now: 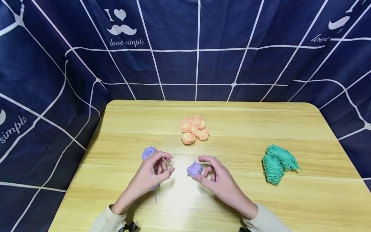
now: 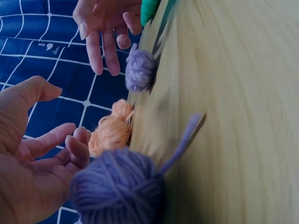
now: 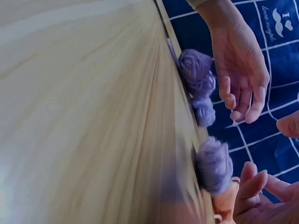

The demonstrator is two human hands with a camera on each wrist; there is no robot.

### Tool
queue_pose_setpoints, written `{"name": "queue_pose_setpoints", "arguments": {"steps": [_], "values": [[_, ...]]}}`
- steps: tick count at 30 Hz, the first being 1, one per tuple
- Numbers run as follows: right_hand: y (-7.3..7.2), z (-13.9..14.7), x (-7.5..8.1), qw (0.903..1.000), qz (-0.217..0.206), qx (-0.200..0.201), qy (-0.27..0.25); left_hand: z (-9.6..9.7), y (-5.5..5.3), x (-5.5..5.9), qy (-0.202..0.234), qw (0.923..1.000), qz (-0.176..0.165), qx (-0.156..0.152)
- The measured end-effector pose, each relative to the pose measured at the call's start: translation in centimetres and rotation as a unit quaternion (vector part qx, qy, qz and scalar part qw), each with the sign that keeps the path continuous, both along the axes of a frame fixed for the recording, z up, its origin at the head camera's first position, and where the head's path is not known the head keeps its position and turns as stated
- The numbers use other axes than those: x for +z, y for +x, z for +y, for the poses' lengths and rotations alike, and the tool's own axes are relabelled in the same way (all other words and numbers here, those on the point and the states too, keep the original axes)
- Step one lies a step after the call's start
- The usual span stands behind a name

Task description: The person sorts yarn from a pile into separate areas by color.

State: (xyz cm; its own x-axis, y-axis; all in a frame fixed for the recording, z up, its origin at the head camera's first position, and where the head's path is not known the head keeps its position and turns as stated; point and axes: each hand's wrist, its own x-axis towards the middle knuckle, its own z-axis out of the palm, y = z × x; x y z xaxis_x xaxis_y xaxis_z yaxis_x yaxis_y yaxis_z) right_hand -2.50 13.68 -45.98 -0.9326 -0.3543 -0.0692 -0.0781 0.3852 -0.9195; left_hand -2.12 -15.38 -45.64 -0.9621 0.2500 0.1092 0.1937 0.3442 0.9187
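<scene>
A small purple ball of yarn [image 1: 194,169] lies on the table near the middle. Just right of it is my right hand [image 1: 221,182], its thumb overlapping the ball's edge in the head view; the right wrist view shows the fingers beside the ball [image 3: 214,164] with a gap. My left hand [image 1: 147,174] hovers over more purple yarn balls [image 1: 149,152], mostly hidden beneath it in the head view. Its fingers are loosely bent and hold nothing. Seen from the left wrist, a larger purple ball [image 2: 119,186] with a loose tail of yarn sits next to that hand.
Several peach yarn balls [image 1: 188,138] form a cluster farther back at the table's middle. Two green yarn skeins [image 1: 273,169] lie to the right. Behind the wooden table [image 1: 139,122] hangs a dark blue cloth [image 1: 174,67] with white lines.
</scene>
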Motion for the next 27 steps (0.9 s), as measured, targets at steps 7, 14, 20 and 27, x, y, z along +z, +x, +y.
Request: {"name": "queue_pose_setpoints", "arguments": {"steps": [7, 14, 20, 27], "values": [[-0.2, 0.8, -0.4, 0.9995, -0.029, -0.008, 0.003, 0.9, 0.3, -0.3, -0.018, 0.9998, -0.001, -0.003], [-0.1, 1.1, -0.6, 0.9993, -0.031, -0.013, 0.014, 2.0, 0.3, -0.6, -0.016, 0.9996, -0.005, -0.024], [0.0, 1.5, -0.6, 0.9994, -0.021, -0.021, 0.019, 2.7, 0.3, -0.9, -0.029, 0.9989, -0.014, -0.033], [-0.1, 2.0, -0.6, 0.9991, -0.015, -0.026, 0.031, 3.6, 0.3, -1.1, -0.045, 0.9982, -0.027, -0.031]]}}
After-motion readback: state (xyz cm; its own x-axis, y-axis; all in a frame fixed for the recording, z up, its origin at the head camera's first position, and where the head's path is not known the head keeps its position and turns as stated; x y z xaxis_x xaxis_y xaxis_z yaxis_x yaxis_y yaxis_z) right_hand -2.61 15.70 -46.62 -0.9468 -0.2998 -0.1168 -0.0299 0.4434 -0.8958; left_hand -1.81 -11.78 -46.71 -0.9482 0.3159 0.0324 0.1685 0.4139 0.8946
